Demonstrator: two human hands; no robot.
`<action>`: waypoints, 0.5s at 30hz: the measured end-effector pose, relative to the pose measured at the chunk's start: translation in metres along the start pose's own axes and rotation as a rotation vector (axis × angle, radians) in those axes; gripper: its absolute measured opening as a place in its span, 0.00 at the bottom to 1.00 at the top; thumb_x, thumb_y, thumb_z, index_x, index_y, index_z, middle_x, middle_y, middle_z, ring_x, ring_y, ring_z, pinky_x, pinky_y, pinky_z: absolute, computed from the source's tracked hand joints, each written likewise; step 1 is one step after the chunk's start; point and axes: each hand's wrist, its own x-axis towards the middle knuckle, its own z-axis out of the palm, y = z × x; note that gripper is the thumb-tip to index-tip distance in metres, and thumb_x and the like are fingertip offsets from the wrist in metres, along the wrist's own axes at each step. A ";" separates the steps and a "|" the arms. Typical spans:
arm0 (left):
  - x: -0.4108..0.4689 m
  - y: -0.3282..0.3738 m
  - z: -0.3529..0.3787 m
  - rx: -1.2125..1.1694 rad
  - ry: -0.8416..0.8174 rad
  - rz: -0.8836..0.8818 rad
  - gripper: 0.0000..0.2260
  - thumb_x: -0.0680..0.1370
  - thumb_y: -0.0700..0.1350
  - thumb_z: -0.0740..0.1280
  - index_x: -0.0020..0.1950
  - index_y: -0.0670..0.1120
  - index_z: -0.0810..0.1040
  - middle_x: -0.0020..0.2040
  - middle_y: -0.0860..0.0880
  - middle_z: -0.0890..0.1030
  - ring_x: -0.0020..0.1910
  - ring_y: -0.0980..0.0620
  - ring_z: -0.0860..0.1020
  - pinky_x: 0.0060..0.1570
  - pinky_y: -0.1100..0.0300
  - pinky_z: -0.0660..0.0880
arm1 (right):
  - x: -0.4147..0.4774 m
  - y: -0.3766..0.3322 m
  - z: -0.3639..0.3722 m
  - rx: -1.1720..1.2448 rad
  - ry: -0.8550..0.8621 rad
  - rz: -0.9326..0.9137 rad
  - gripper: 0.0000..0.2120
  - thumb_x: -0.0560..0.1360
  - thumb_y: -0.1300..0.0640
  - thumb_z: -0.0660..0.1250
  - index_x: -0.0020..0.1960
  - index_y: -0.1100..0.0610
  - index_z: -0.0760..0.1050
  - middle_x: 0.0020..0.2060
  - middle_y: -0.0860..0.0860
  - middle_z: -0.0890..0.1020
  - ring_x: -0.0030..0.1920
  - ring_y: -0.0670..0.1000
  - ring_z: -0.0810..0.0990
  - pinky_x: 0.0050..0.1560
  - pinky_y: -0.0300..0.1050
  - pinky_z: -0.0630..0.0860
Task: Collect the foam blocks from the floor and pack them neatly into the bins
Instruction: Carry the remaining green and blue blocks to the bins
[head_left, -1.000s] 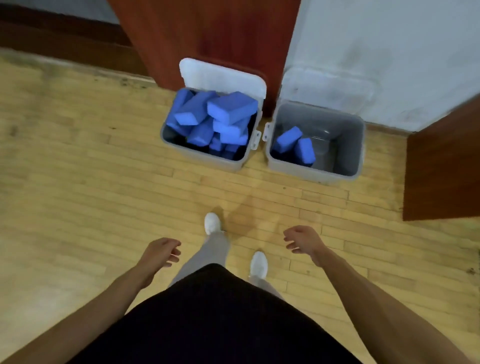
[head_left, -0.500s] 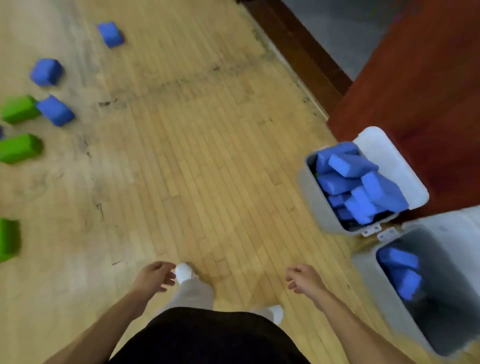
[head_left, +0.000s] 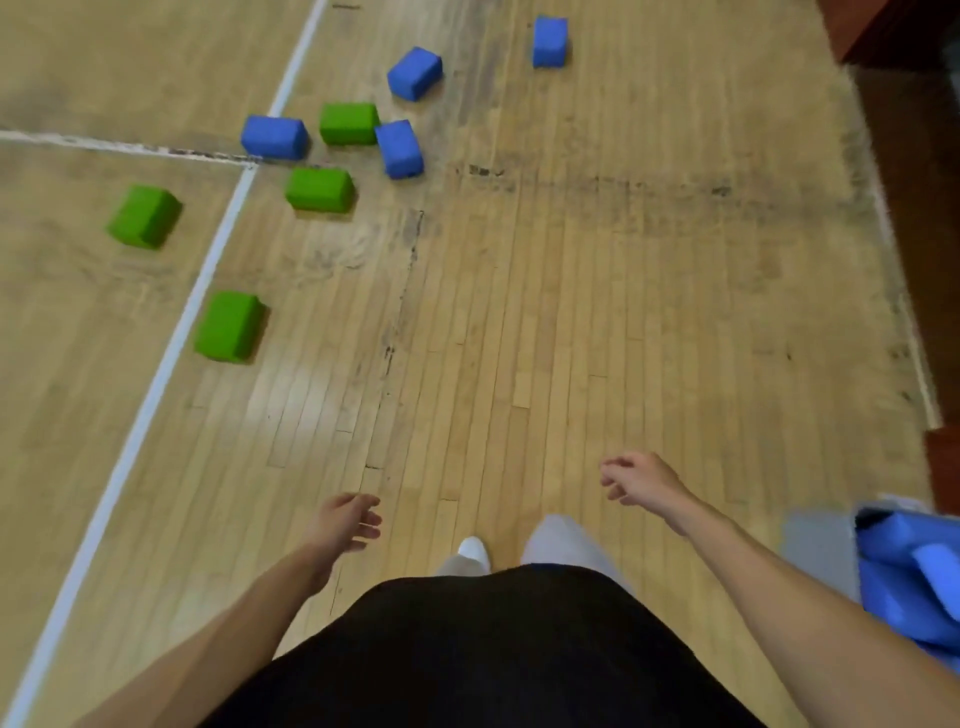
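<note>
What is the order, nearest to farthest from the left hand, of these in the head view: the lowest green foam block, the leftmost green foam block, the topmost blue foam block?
1. Lowest green foam block, ahead-left of the left hand, beside the white line.
2. Leftmost green foam block, farther left, across that line.
3. Topmost blue foam block, far ahead-right.

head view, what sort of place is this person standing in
Probably a gym or sports hall: a worn hardwood strip floor with painted white court lines, and green foam blocks and blue foam blocks scattered across it.
</note>
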 end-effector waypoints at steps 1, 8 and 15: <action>0.007 0.005 -0.003 -0.011 0.010 -0.006 0.09 0.82 0.44 0.59 0.55 0.43 0.77 0.48 0.41 0.80 0.44 0.46 0.80 0.40 0.57 0.75 | 0.012 -0.015 0.000 -0.022 -0.020 -0.011 0.07 0.78 0.56 0.63 0.53 0.55 0.77 0.46 0.52 0.82 0.44 0.51 0.81 0.48 0.46 0.78; 0.065 0.058 -0.037 0.032 0.038 -0.123 0.09 0.82 0.44 0.59 0.54 0.43 0.77 0.47 0.42 0.80 0.44 0.46 0.80 0.41 0.58 0.76 | 0.120 -0.105 -0.014 -0.347 -0.292 0.026 0.08 0.76 0.58 0.62 0.52 0.58 0.76 0.41 0.52 0.80 0.35 0.48 0.77 0.36 0.41 0.71; 0.116 0.176 -0.082 -0.083 0.248 -0.137 0.10 0.82 0.44 0.58 0.54 0.43 0.78 0.48 0.43 0.80 0.46 0.45 0.80 0.45 0.55 0.76 | 0.217 -0.248 -0.042 -0.318 -0.237 -0.034 0.07 0.75 0.61 0.60 0.40 0.57 0.74 0.38 0.52 0.79 0.35 0.51 0.78 0.35 0.41 0.72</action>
